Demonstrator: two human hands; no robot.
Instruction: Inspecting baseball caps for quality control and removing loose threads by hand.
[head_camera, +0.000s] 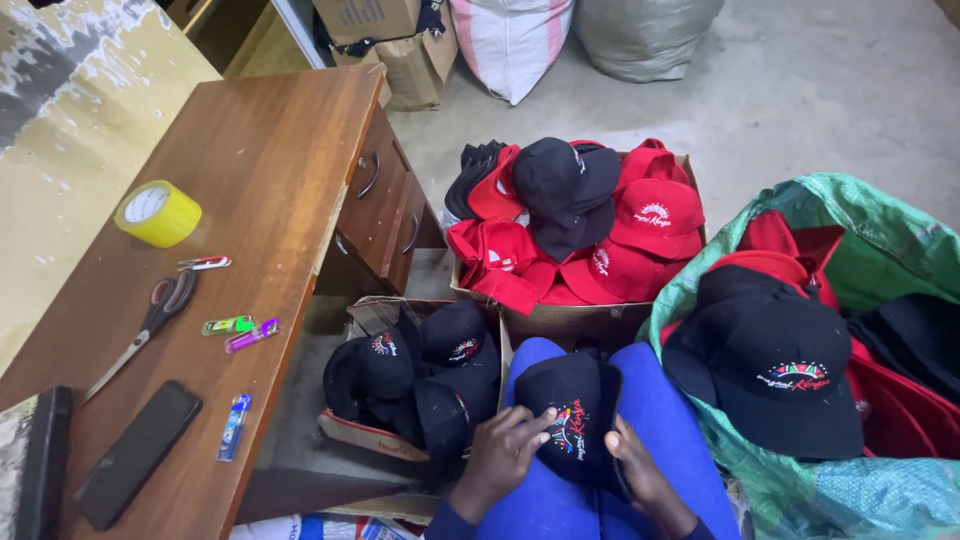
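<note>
Black embroidered cap (572, 420) on blue lap, held by left hand (500, 455) and right hand (640, 470); boxes of caps (575, 320) beyond.

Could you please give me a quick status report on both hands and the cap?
Left hand and right hand both gripping black cap on lap. Box of black caps beside left hand. Nothing in the way.

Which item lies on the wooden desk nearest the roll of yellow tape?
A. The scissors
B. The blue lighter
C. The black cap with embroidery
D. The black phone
A. The scissors lie on the wooden desk just below the roll of yellow tape, while the black phone and blue lighter sit farther down and the black cap with embroidery rests on the person's lap.
</note>
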